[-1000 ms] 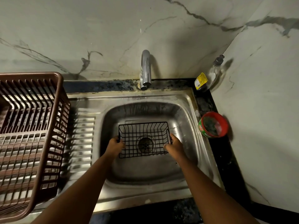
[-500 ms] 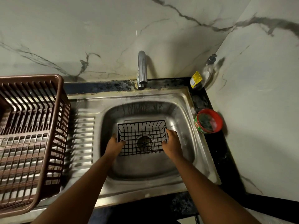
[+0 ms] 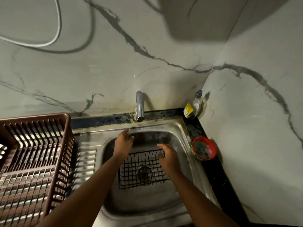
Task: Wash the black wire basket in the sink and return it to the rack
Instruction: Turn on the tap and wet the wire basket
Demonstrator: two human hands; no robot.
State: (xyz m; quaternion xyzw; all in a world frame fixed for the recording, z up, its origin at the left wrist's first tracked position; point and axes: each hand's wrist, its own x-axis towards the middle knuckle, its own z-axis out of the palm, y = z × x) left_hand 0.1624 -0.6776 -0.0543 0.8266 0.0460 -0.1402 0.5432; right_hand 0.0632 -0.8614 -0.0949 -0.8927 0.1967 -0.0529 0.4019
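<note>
The black wire basket (image 3: 141,171) lies in the steel sink (image 3: 183,138), over the drain. My right hand (image 3: 168,158) is at the basket's far right corner, thumb and fingers loosely curled round the rim wire. My left hand (image 3: 123,142) is off the basket, lifted over the sink's back edge just below the chrome tap (image 3: 139,105), with its fingers straight and holding nothing. No water stream shows at the spout. The brown plastic dish rack (image 3: 32,158) stands on the drainboard to the left.
A red-rimmed green tub (image 3: 203,149) sits on the dark counter right of the sink. A clear bottle with a yellow label (image 3: 192,107) stands in the back corner. Marble walls close the back and right side. A white hose (image 3: 49,41) hangs on the wall.
My left hand let go of the basket's left rim and rose toward the tap. My right hand slid to the far right corner. The view tilted upward.
</note>
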